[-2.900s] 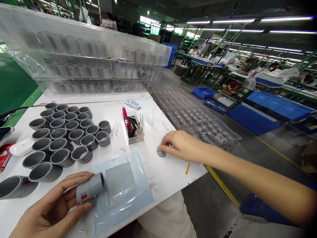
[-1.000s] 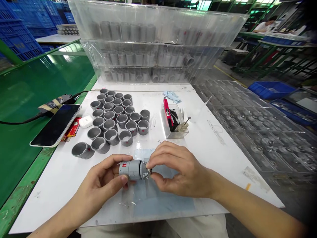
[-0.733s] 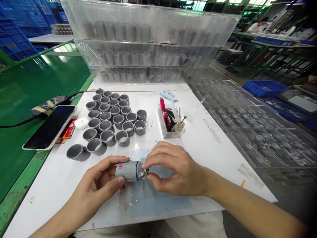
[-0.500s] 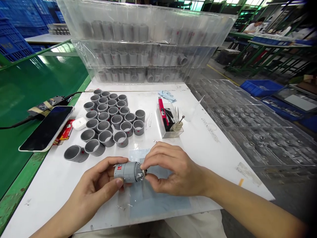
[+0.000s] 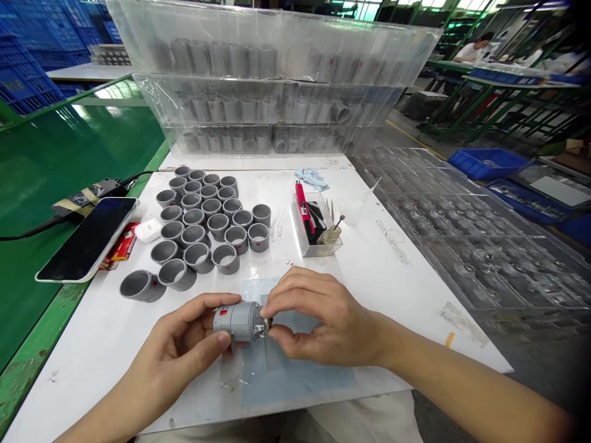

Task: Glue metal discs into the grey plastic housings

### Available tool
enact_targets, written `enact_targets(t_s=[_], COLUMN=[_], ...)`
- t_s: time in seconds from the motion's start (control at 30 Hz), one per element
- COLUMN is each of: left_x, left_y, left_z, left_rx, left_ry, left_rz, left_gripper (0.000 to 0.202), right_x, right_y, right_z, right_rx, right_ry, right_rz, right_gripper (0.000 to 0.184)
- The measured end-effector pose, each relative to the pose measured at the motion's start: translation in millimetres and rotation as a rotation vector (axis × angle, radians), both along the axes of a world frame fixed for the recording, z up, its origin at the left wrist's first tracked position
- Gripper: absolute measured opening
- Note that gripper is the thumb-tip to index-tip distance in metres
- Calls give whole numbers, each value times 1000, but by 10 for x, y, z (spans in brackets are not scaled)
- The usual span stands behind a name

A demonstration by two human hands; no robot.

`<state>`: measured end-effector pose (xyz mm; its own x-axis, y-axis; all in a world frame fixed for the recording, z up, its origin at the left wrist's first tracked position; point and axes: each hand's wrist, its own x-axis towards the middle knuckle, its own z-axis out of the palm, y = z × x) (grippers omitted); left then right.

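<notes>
A small grey cylindrical model (image 5: 237, 321) with a red mark on its side lies sideways above the front of the table. My left hand (image 5: 184, 338) is closed around its left end, thumb below and fingers behind. With thumb and fingertips, my right hand (image 5: 318, 317) pinches the small metallic fitting (image 5: 265, 324) at the model's right end. The fingertips partly cover that fitting. Beneath both hands is a pale blue sheet (image 5: 300, 384) on the white table. Several grey open cylinders (image 5: 226, 259) stand beyond my left hand.
A clear box (image 5: 318, 249) holds a red-handled cutter (image 5: 302, 206) and a small jar (image 5: 330, 235). At left lie a phone (image 5: 87, 240) and a white case (image 5: 148, 230). Stacked clear bins (image 5: 277, 98) line the back; clear trays (image 5: 462, 240) are at right. A person (image 5: 475, 49) sits far off.
The grey model has turned a little about its long axis, so its red mark looks different. Both hands keep nearly the same place and hold.
</notes>
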<state>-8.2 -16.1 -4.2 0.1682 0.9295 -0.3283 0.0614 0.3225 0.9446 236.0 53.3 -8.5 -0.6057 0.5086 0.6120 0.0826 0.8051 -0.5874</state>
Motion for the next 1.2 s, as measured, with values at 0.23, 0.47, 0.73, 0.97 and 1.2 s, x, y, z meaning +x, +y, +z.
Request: enact_targets(t_s=[0.23, 0.47, 0.73, 0.97, 1.2], left_x=[37, 141, 221, 361, 367], left_y=[10, -7, 98, 108, 67], left_z=[33, 108, 111, -3, -128], left_rx=[-10, 96, 525, 675, 553], left_ry=[21, 110, 513, 546, 488], left_rz=[40, 203, -144, -229, -115], left_gripper=[40, 46, 34, 55, 49], right_x=[42, 38, 101, 329, 699], right_y=[-4, -149, -391, -294, -2], right_z=[-18, 113, 156, 247, 392], right_rx=[-150, -486, -1446, -1003, -663], right_ry=[-49, -145, -246, -416, -306], right_rz=[-20, -268, 15, -201, -622], right_gripper=[21, 8, 38, 33, 30])
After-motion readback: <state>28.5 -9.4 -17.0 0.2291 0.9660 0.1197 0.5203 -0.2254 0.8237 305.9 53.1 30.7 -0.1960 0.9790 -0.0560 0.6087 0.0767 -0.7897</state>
